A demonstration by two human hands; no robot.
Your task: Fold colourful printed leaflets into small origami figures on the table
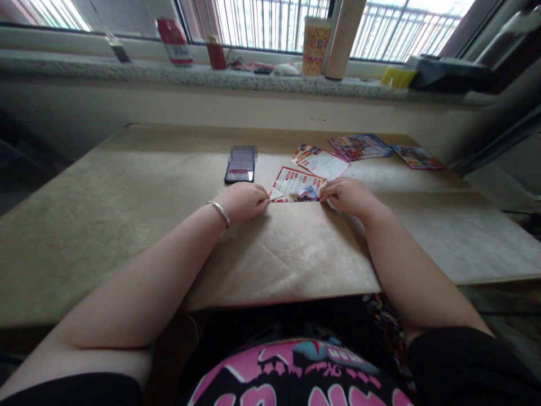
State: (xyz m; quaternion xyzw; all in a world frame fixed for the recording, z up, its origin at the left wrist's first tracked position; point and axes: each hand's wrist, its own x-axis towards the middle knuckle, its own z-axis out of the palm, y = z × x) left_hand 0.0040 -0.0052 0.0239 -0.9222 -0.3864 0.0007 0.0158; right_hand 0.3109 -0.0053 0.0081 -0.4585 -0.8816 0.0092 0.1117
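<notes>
A printed paper sheet (296, 179), white with red edging, lies on the table in front of me with its near edge folded up in a narrow strip. My left hand (245, 201) pinches the near left corner of the sheet, fingers closed. At the near right corner, my right hand (347, 194) grips the paper between thumb and fingers. Just past the sheet lie more printed papers (327, 164), partly overlapping one another. A phone (240, 164) with its screen lit rests beyond my left hand.
Colourful leaflets (359, 146) are stacked at the table's back right, with another printed stack (418, 157) beside them. On the windowsill (257, 83) stand a red can (174, 42), a red cylinder (216, 53), a patterned cup (316, 46) and a tall tube (343, 39).
</notes>
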